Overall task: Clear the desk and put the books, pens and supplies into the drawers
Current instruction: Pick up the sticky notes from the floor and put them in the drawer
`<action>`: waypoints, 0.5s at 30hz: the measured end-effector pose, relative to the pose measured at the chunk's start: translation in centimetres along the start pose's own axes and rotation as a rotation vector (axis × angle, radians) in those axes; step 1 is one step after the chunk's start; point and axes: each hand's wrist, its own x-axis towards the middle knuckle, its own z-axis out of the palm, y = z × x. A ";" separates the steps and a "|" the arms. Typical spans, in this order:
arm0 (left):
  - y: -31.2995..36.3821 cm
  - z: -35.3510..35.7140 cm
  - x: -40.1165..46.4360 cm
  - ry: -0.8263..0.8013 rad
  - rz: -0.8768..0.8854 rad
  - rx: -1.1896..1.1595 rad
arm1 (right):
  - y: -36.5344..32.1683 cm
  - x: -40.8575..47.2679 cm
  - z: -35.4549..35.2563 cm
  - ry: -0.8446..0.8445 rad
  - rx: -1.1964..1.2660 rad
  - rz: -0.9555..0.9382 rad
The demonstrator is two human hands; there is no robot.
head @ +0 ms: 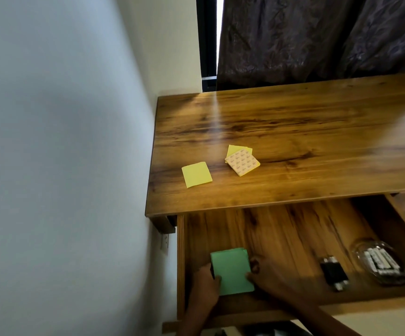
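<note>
A green pad of sticky notes (231, 271) lies in the front left corner of the open wooden drawer (281, 234). My left hand (205, 283) grips its left edge and my right hand (264, 275) grips its right edge. On the desk top (293, 132) a yellow sticky pad (196, 174) lies near the left edge. Another yellow pad lies upside down, its printed backing up (242, 162), on loose yellow sheets to the right of it.
Inside the drawer at the right lie a black stapler-like object (333, 272) and a clear bag of white markers (381, 263). A white wall (63, 166) runs along the desk's left side. A dark curtain (317, 37) hangs behind the desk.
</note>
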 end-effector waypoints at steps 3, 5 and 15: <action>-0.5 0.1 -0.9 0.070 0.000 0.064 | 0.1 -0.1 0.2 -0.106 -0.056 0.037; -0.6 0.0 -1.5 0.096 0.011 0.168 | 0.1 -0.3 0.2 -0.130 -0.115 0.032; -0.4 0.1 -3.1 0.063 0.232 0.367 | -0.4 -1.1 0.8 -0.190 0.181 0.012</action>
